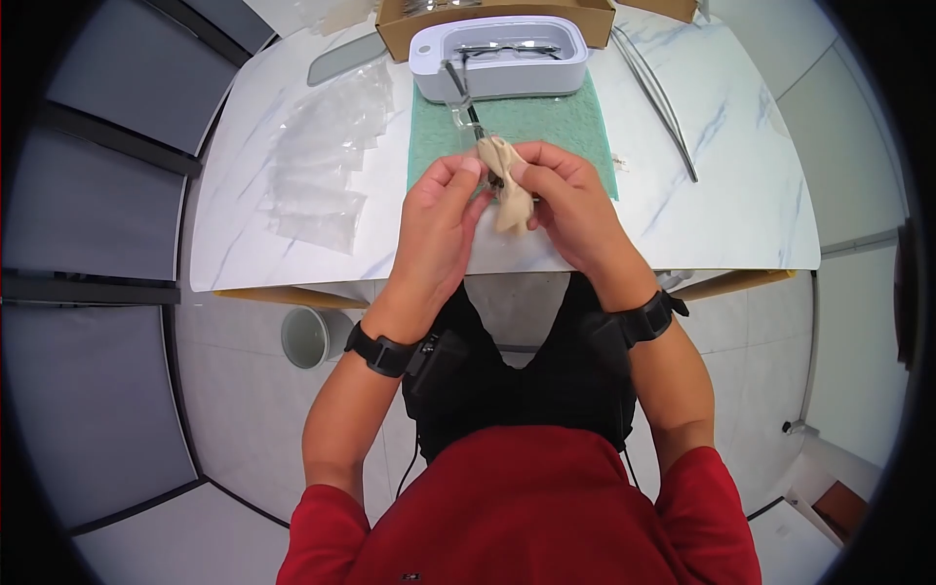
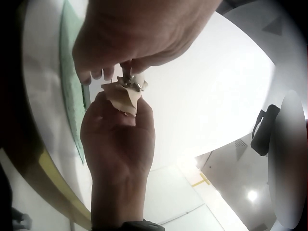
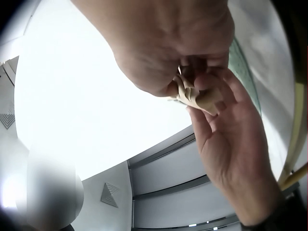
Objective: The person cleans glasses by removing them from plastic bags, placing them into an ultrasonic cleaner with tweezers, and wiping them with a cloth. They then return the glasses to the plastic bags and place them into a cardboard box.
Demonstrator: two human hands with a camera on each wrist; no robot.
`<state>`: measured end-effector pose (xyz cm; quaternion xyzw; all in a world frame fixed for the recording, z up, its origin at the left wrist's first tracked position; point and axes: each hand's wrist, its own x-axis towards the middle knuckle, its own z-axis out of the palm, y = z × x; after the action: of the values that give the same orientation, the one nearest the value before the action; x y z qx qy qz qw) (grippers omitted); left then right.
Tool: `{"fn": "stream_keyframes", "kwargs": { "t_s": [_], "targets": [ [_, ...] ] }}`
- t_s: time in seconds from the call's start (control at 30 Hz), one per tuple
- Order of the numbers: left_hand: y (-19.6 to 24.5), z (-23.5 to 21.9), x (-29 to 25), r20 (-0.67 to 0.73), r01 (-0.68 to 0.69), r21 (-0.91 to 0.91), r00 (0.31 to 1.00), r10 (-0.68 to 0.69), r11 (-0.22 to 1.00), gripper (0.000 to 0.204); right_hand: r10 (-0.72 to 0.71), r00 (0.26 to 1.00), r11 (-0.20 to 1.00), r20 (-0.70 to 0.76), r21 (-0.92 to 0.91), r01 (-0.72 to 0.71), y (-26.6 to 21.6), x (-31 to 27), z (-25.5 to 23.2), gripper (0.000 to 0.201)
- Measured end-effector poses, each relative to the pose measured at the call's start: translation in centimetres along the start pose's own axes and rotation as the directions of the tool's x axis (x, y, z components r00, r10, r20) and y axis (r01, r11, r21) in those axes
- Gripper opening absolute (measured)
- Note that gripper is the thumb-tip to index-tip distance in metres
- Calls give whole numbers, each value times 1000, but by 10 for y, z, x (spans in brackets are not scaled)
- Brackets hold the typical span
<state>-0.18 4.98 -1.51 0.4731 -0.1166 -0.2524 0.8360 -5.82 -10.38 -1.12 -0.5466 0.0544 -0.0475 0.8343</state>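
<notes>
Both hands meet over the table's front edge around a pair of eyeglasses and a beige cloth. My left hand pinches the glasses, whose dark temple sticks up past the fingers. Bunched around part of the frame is the cloth, its loose end hanging down. My right hand grips the cloth with thumb and fingers. In the left wrist view, a bit of the metal frame shows beside the cloth. The right wrist view shows the cloth between the hands; the lenses are mostly hidden.
A white ultrasonic cleaner holds another pair of glasses on a green towel. Clear plastic bags lie left, with a grey lid-like panel. Long metal tweezers lie right. Behind is a cardboard box; a bin stands below.
</notes>
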Motion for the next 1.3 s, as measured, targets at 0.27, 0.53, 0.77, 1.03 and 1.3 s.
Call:
{"fn": "stream_keyframes", "kwargs": {
  "t_s": [0.27,0.53,0.77,1.03,1.3],
  "targets": [
    [13,-20,-7,133,-169,480,984,119,861,18,-281,937,907,-207,-377,189,-27,-10,-25,20],
    [0,-23,-24,228,-301,720,954,196,626,17,-684,606,-8,405,-835,550,-26,19,-7,25],
    [2,-28,-20,222,-152,474,974,49,867,19,-733,623,163,271,-820,548,-28,23,-5,20],
    [-6,-22,-18,246,-13,48,969,1,999,18,-327,941,911,-91,-294,289,-11,12,7,11],
    [7,-18,-11,73,-82,82,994,76,993,17,-217,973,833,75,-506,224,5,-2,4,7]
  ]
}}
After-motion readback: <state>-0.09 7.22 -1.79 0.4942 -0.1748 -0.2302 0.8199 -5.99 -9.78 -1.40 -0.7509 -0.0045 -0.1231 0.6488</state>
